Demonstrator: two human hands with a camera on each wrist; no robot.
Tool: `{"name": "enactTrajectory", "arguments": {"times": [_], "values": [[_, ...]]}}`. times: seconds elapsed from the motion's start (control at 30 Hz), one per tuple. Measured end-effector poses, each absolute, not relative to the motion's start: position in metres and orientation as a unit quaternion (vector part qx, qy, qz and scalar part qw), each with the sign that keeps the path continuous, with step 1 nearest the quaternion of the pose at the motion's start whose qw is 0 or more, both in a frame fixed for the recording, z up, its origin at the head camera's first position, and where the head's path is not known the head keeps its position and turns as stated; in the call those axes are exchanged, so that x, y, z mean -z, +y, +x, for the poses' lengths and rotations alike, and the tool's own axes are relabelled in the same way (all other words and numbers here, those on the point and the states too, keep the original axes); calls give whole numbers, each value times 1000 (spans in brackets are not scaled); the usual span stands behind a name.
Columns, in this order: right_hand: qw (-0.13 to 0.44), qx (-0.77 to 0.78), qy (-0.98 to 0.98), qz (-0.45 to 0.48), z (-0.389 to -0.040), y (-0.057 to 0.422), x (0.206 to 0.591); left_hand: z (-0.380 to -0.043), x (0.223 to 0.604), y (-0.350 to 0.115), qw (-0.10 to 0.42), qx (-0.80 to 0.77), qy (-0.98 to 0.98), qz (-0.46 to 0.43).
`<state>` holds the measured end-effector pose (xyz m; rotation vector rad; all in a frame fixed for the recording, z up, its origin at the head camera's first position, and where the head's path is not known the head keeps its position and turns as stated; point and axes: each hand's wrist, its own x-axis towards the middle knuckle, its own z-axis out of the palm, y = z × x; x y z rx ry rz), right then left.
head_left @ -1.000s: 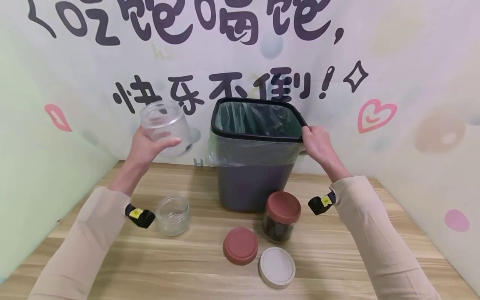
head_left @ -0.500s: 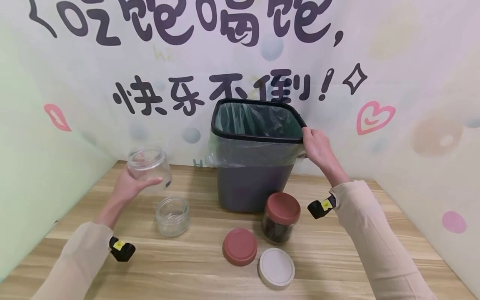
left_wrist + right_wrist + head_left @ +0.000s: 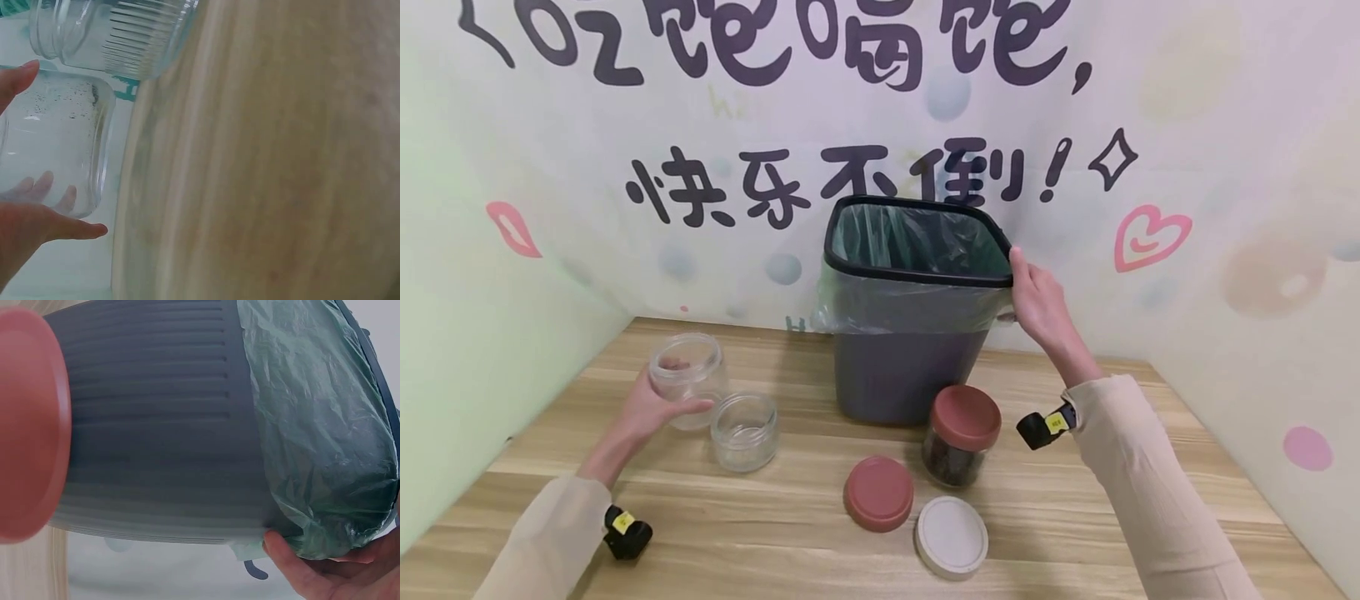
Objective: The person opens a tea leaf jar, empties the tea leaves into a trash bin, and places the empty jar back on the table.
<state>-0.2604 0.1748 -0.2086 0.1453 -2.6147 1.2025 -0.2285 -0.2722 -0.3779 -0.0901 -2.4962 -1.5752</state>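
Note:
My left hand (image 3: pixel 643 412) holds the larger clear jar (image 3: pixel 703 385) from its left side, low at the back left of the table. The jar has no lid; small dark specks show on its wall in the left wrist view. Right beside it stands a smaller clear jar (image 3: pixel 745 442), also uncovered, with ribbed sides in the left wrist view. With my right hand (image 3: pixel 1037 304) I grip the right side of a dark grey trash bin (image 3: pixel 910 375) just under its black rim. A thin green bag lines the bin, its edge (image 3: pixel 319 412) folded down outside.
In front of the bin stands a jar of dark contents (image 3: pixel 953 458) with a red lid (image 3: pixel 966 417). Nearer me lie a loose red lid (image 3: pixel 880 493) and a white lid (image 3: pixel 952 537) on the wooden table (image 3: pixel 760 542). A printed cloth wall (image 3: pixel 880 117) closes the back.
My left hand has brought the larger jar down and left from the air beside the bin to near the table behind the smaller jar. My right hand stays at the bin.

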Motion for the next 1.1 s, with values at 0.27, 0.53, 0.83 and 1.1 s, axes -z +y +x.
{"name": "enactTrajectory", "arguments": {"times": [0.27, 0.53, 0.83, 1.1], "values": [[142, -486, -861, 46, -257, 183, 227, -226, 388, -273, 96, 513, -853, -29], [102, -487, -866, 42, -247, 197, 258, -225, 392, -277, 93, 498, -862, -23], [89, -484, -869, 50, -235, 206, 291, -226, 392, -274, 77, 500, -863, -2], [82, -438, -893, 67, -224, 207, 313, -225, 389, -273, 60, 515, -855, 21]]}}
